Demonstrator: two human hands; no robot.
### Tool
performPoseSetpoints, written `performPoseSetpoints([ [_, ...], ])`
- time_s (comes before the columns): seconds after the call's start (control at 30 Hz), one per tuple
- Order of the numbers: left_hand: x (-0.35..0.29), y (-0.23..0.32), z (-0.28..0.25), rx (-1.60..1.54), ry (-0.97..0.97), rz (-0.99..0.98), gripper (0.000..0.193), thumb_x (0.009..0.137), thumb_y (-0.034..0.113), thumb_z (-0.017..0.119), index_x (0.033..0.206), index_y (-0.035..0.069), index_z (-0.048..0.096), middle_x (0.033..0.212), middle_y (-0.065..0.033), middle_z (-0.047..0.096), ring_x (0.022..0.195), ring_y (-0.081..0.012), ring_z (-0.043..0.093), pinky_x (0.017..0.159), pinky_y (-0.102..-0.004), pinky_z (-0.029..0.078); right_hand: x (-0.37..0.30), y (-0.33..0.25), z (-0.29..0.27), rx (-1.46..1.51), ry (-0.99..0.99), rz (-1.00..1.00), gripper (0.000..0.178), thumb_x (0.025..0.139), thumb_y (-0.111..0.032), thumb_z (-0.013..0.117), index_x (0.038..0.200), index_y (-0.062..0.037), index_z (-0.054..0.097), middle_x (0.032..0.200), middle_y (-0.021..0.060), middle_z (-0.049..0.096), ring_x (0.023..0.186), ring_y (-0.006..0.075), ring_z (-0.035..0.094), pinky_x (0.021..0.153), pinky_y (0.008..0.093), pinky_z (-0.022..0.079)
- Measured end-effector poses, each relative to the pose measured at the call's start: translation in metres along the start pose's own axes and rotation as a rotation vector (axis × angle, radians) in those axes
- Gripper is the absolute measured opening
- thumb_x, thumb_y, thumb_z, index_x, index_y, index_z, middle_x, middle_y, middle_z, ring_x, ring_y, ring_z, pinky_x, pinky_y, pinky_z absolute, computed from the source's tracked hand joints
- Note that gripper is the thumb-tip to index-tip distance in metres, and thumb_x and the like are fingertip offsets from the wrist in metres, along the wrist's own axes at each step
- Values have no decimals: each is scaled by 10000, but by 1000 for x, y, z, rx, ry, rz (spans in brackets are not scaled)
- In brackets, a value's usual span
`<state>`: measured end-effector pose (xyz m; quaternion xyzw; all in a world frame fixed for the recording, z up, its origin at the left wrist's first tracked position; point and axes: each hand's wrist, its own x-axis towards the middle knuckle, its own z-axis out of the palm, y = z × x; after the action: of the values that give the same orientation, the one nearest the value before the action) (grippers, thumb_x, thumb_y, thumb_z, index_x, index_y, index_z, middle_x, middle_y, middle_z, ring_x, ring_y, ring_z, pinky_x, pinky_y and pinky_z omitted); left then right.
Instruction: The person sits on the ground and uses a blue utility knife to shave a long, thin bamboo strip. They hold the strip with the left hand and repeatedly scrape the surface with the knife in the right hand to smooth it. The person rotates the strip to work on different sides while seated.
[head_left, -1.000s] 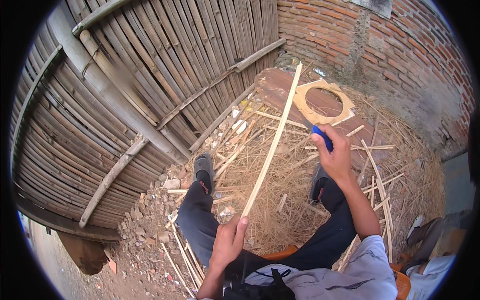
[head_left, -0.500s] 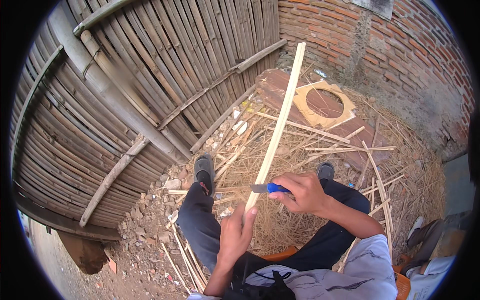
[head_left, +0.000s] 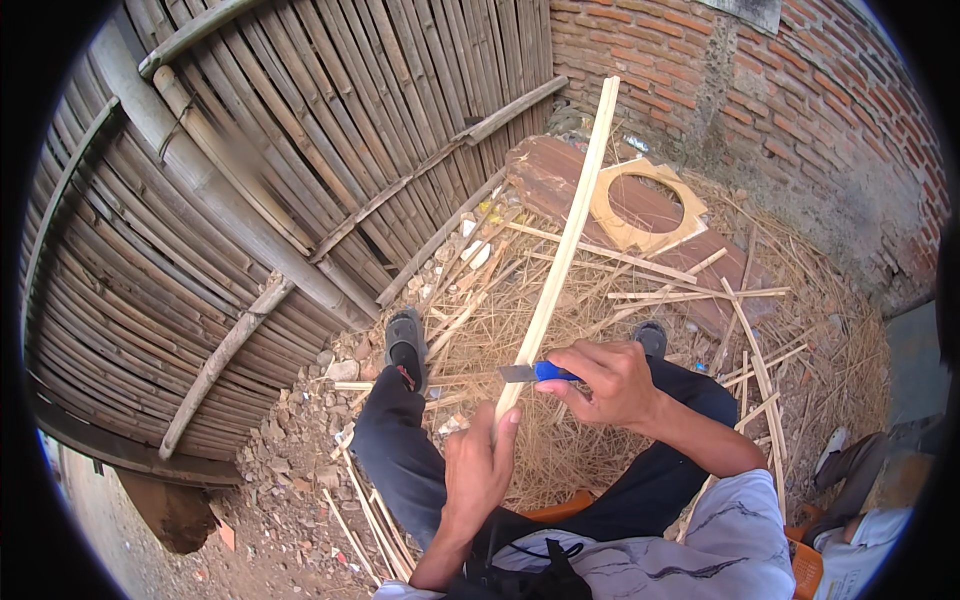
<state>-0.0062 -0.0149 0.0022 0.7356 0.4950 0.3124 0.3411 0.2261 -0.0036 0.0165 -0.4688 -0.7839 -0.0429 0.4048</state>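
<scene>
A long pale bamboo strip slants up and away from my lap, with a lengthwise line along it. My left hand is closed round its near end, the thumb lying along the side. In my right hand is a knife with a blue handle and a short, wide metal blade. The blade lies across the strip a little above my left thumb, touching or just over it; I cannot tell which. My right fingers wrap the handle.
Straw-like shavings cover the ground between my feet. Ahead lies a brown board bearing a cut-out panel with a round hole. Loose strips lie right. A bamboo wall stands left, a brick wall behind. Another person's leg shows at right.
The bamboo strip has shifted slightly to the right with my left hand. My right hand and the knife stay in nearly the same place, the blade still across the strip.
</scene>
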Motion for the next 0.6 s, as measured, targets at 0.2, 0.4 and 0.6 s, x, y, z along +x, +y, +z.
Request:
performPoseSetpoints([
  [0.2,-1,-1,-3,43,2,16,297,1113,270,630,992,0,619,605,-240,599,576,-469,647,548,-541,462,0,13,-4,-19,83,99,294,957,-312,834,1036,-34,777,810,108,753,623,270,731,562,366,552],
  [0.4,-25,-28,-4,60,-73,-45,308,1095,290,658,976,8,620,576,-220,588,571,-466,650,550,-544,473,11,55,-28,-59,185,253,302,993,-272,802,1079,16,769,908,177,790,720,290,775,639,371,605],
  [0.6,-34,-31,-15,61,-73,-16,309,1100,273,650,951,6,609,582,-216,597,561,-458,650,538,-529,476,10,60,-30,31,98,211,306,976,-262,819,1082,20,769,938,174,801,735,289,781,651,372,610],
])
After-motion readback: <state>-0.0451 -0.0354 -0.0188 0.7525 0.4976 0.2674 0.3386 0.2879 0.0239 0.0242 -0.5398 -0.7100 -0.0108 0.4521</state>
